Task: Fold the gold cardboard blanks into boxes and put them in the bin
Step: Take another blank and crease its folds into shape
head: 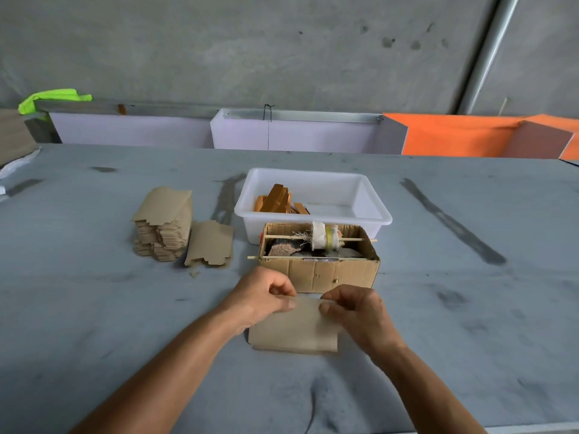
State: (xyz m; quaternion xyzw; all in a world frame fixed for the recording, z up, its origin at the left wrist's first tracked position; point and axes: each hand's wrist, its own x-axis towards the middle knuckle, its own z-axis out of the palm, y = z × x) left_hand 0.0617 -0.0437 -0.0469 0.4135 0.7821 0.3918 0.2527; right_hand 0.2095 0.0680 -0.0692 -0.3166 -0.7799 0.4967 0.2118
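Note:
A flat tan cardboard blank (294,330) is held just above the grey table, in front of me. My left hand (261,296) pinches its far left edge and my right hand (357,310) pinches its far right edge, thumbs on top. A tall stack of the same blanks (164,223) stands to the left, with a few loose blanks (210,244) lying beside it. The white plastic bin (372,195) sits further back and holds several folded gold-orange boxes (277,200) at its left end.
A brown corrugated box (316,272) with sticks across it, a roll of tape and rags stands between my hands and the bin. White and orange panels line the table's far edge. A neon-green cloth (53,98) lies at the back left.

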